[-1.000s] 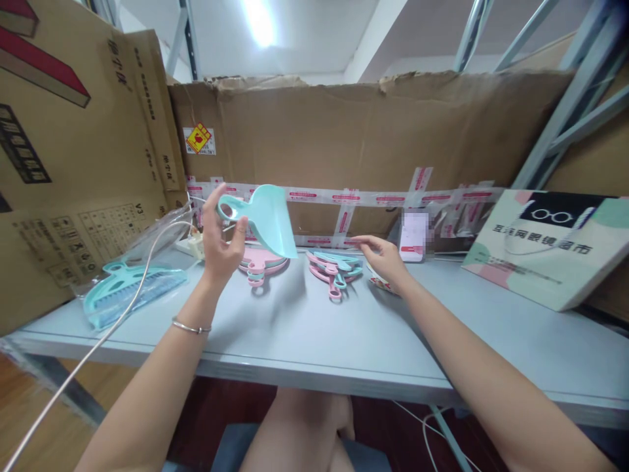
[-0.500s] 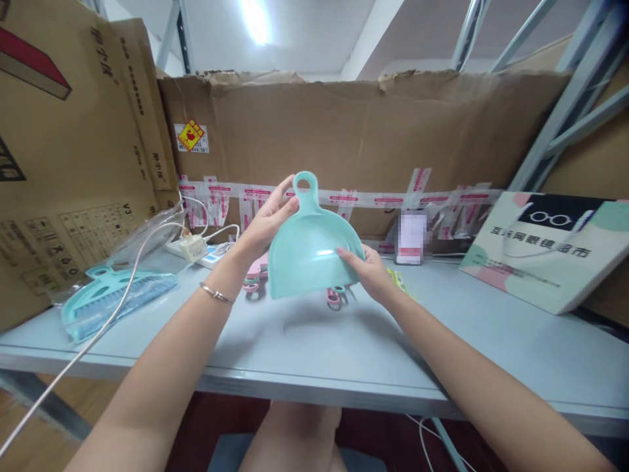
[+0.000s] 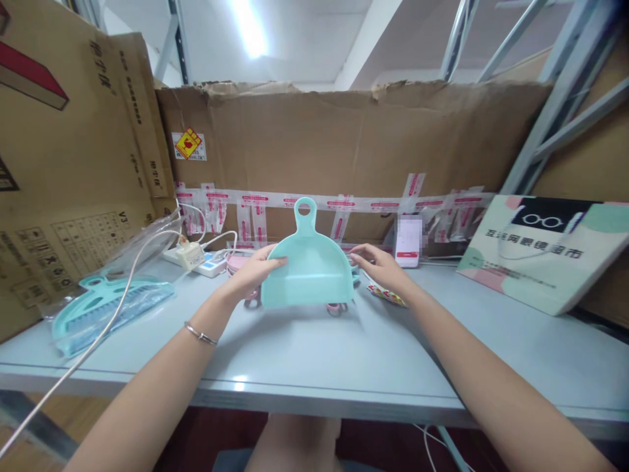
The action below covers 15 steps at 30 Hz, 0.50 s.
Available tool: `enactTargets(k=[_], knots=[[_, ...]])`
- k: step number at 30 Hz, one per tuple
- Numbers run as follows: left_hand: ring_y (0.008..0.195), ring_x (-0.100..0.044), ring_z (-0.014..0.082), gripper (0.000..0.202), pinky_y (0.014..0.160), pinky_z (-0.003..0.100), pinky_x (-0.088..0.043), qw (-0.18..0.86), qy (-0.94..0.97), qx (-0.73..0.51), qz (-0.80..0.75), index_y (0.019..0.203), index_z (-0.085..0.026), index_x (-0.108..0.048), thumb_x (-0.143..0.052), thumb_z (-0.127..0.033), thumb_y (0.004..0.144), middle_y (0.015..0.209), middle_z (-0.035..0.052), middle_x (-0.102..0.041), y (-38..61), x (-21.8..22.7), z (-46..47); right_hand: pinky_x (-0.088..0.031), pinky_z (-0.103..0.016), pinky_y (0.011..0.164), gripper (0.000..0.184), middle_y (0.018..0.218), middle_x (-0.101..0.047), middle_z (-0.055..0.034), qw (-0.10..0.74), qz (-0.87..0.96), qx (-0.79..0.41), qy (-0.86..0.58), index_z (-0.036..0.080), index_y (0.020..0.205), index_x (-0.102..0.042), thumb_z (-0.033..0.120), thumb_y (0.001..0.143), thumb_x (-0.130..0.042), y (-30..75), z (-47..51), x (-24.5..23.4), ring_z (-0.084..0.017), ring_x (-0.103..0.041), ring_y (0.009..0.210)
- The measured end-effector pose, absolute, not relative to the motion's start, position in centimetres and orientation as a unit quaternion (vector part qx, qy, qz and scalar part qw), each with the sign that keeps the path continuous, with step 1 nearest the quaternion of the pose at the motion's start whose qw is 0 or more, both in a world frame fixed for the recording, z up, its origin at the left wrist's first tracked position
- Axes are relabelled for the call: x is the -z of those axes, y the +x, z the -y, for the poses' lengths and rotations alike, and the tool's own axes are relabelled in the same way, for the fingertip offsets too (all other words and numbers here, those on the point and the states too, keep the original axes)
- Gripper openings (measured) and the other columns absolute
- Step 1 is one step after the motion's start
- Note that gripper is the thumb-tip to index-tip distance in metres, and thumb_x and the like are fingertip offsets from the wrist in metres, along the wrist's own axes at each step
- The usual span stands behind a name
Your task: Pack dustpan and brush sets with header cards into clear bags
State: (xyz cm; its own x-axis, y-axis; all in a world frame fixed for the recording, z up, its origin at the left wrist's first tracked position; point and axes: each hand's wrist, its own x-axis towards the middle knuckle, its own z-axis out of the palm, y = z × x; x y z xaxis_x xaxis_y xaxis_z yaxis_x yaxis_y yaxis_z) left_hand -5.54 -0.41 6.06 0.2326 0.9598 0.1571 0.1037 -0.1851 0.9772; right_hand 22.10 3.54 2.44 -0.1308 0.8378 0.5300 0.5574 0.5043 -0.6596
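A mint-green dustpan [image 3: 309, 272] is held up over the table, its ring handle pointing upward and its wide edge down. My left hand [image 3: 258, 270] grips it at the left side, thumb on the front face and fingers behind. Just beyond the right edge of the dustpan is my right hand [image 3: 378, 263], thumb and forefinger apart with nothing seen between them. Pink items, partly covered by the dustpan, lie behind it; a pink loop [image 3: 337, 308] shows below its lower edge. A small colourful packet [image 3: 386, 295] rests beneath my right hand.
A bagged mint-green brush set [image 3: 113, 305] lies at the left, crossed by a white cable [image 3: 111, 321]. A power strip [image 3: 213, 263] sits behind. A phone [image 3: 409, 241] leans against the cardboard wall [image 3: 295, 144]. At the right stands a box with glasses printed on it [image 3: 545, 252].
The dustpan has come down and turned more upright. My left hand has slid from near the handle to the left side. My right hand has let go of the right edge.
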Motion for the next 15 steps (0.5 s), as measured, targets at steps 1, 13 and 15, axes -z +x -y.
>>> enactTargets(k=[1, 13, 15], knots=[[0.073, -0.063, 0.0172, 0.041, 0.059, 0.025, -0.050, 0.484, 0.623, -0.447, -0.422, 0.108, -0.020, -0.060, -0.064, -0.029, 0.068, 0.086, 0.0032, -0.068, -5.5, -6.1, 0.5, -0.049, -0.031, 0.065, 0.030, 0.080, -0.068, -0.0045, 0.446, 0.746, -0.148, -0.473, 0.019, 0.089, -0.061, 0.046, 0.078, -0.053, 22.1, -3.7, -2.1, -0.017, -0.061, 0.071], [0.062, -0.059, 0.0142, 0.054, 0.054, 0.024, -0.048, 0.479, 0.620, -0.446, -0.433, 0.120, -0.026, -0.054, -0.060, -0.019, 0.067, 0.079, -0.0006, -0.066, -5.5, -5.1, 0.4, -0.041, -0.040, 0.094, 0.028, 0.107, -0.064, -0.0071, 0.404, 0.798, -0.085, -0.438, 0.019, 0.100, -0.064, 0.029, 0.077, -0.051, 22.0, -5.5, 0.9, -0.023, -0.055, 0.105], [0.056, -0.057, 0.0138, 0.055, 0.050, 0.024, -0.046, 0.455, 0.633, -0.446, -0.440, 0.122, -0.027, -0.052, -0.059, -0.021, 0.067, 0.073, -0.0017, -0.064, -6.0, -5.2, 0.2, -0.040, -0.039, 0.096, 0.030, 0.111, -0.064, -0.0054, 0.378, 0.816, -0.080, -0.429, 0.020, 0.103, -0.063, 0.022, 0.077, -0.049, 22.3, -5.8, 1.2, -0.022, -0.055, 0.107]])
